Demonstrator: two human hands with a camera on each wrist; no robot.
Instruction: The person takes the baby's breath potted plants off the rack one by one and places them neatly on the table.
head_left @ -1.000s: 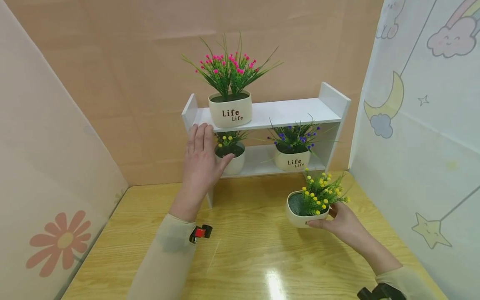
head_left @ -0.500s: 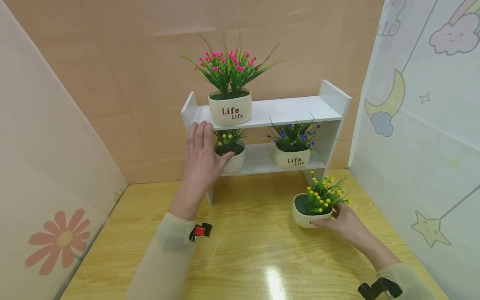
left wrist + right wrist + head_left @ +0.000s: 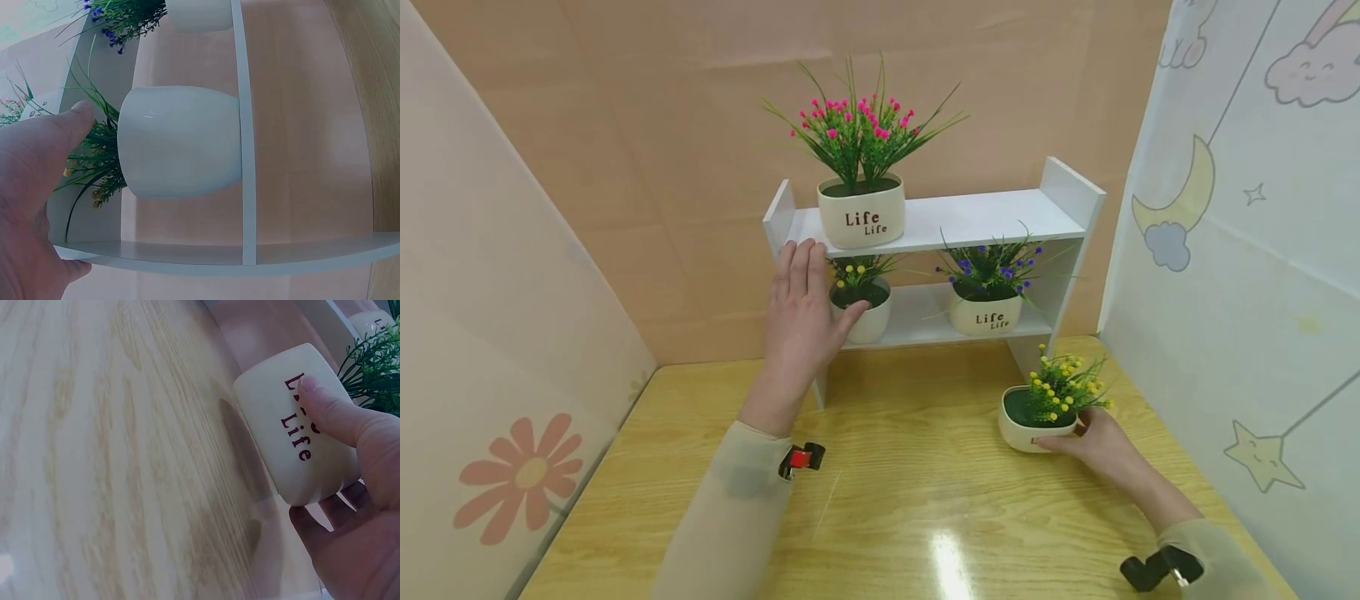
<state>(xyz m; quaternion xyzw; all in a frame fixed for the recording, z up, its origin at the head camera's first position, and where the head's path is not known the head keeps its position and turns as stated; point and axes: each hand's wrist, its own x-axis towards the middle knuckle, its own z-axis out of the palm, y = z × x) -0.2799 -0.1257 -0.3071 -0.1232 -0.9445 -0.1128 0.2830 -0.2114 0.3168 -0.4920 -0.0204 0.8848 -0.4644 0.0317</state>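
My right hand (image 3: pixel 1102 446) grips a cream flower pot (image 3: pixel 1026 433) of yellow flowers by its right end. The right wrist view shows my thumb across the red "Life" lettering on the pot (image 3: pixel 278 425), my other fingers round its end, and a shadow under it on the table. My left hand (image 3: pixel 797 325) lies with straight fingers against the left upright of a white two-tier shelf (image 3: pixel 985 218), thumb spread out. Beside that thumb stands another pot (image 3: pixel 870 327) with yellow flowers, on the lower tier.
A pink-flowered pot (image 3: pixel 862 218) stands at the left of the top tier. A purple-flowered pot (image 3: pixel 985 317) sits at the right of the lower tier. The shelf stands at the back of a wood-grain table (image 3: pixel 895 475), between patterned side walls (image 3: pixel 1262 275).
My right hand has moved the yellow-flowered pot a little to the right, beyond the shelf's right front. My left hand has stayed at the shelf's left upright.
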